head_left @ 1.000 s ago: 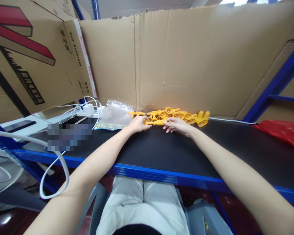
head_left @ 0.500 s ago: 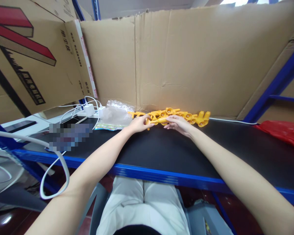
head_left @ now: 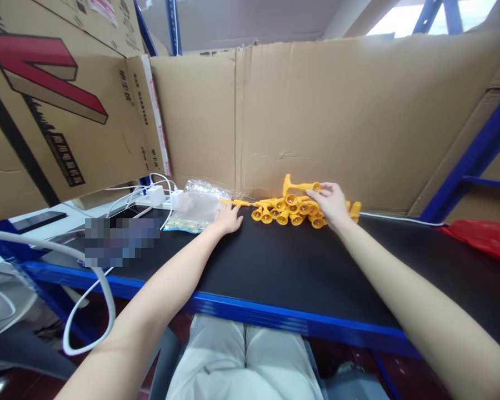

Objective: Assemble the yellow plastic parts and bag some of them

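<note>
Right hand (head_left: 332,203) pinches yellow hammer (head_left: 299,186) above pile (head_left: 291,210), long axis horizontal, head pointing left; left hand (head_left: 228,218) flat, open, empty on table (head_left: 275,261).

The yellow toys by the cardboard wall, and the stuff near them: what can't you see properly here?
- Yellow toy pile, head view: pieces overlap, too small to count.
- Right hand: covers the pile's right part.
- Raised yellow piece: the grip is hidden by fingers.
- Blurred patch: hides something on the black table.
- Red bag: cut off by the right edge.
</note>
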Motion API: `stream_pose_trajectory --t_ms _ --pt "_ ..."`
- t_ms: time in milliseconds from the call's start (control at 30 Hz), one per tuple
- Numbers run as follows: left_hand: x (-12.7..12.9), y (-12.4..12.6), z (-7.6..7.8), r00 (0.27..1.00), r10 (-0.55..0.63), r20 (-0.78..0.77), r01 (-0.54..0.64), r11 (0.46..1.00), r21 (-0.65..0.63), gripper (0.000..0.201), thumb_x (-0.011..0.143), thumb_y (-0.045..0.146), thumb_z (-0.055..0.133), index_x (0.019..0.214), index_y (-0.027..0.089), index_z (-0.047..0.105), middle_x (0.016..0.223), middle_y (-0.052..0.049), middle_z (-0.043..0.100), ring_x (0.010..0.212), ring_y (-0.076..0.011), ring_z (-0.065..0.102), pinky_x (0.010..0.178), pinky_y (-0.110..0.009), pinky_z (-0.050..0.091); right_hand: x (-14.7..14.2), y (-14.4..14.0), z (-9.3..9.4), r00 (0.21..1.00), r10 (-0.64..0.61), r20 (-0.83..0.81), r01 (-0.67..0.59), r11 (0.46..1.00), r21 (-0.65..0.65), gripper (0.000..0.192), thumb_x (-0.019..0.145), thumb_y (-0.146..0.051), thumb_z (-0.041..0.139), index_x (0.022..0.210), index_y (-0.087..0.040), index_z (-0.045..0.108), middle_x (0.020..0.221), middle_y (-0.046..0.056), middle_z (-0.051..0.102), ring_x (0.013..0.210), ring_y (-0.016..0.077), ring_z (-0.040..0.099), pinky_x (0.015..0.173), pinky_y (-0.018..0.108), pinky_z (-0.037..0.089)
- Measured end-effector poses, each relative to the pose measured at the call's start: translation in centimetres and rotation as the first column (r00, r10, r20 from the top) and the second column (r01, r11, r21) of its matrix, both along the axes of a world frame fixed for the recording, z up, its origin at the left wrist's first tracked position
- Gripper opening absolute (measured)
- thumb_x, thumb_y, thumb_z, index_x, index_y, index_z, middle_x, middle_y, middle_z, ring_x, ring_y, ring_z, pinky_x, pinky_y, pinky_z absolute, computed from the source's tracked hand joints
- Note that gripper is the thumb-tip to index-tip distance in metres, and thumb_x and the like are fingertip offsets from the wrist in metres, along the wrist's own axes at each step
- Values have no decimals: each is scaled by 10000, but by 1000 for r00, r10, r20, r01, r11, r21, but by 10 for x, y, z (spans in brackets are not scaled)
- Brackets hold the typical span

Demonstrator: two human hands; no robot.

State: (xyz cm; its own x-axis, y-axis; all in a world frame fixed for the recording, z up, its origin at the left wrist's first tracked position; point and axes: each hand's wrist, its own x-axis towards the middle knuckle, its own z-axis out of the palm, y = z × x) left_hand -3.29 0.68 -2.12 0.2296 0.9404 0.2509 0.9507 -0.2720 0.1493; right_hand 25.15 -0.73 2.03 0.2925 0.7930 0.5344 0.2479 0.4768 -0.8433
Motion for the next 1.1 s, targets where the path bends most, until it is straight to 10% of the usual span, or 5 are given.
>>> stream_pose_trajectory --t_ms 167,367,700,1100 --pt "-3 6 -5 999 -4 -52 -5 983 -186 565 871 484 300 1359 207 368 1485 -146 245 1346 -352 239 1039 -563 224 -7 10 3 903 -142 406 98 987 126 384 722 -328 640 1012 -210 417 1061 119 606 953 229 602 831 376 477" --pt "-2 7 -4 998 -13 -59 2 983 -183 544 867 490 303 1309 198 425 1486 -144 250 1349 -337 243 1046 -568 214 -23 20 0 445 -249 860 62 967 248 297 822 -184 428 1117 -155 448 1052 153 608 987 268 556 904 440 396" --pt "-2 6 -2 997 -11 -70 -3 981 -193 536 870 486 290 1278 183 460 1478 -153 261 1344 -338 247 1038 -565 227 -58 28 -1 250 -314 916 17 947 320 375 816 -115 358 1181 -111 444 1095 138 608 1001 220 554 996 401 272" --pt "-3 7 -2 997 -42 -61 34 992 -124 482 857 465 350 1202 179 527 1353 -150 451 1258 -300 388 1016 -471 320 -97 18 -8 -60 -91 994 302 947 104 332 870 -114 339 1146 -123 523 1057 183 637 941 288 604 876 469 304"
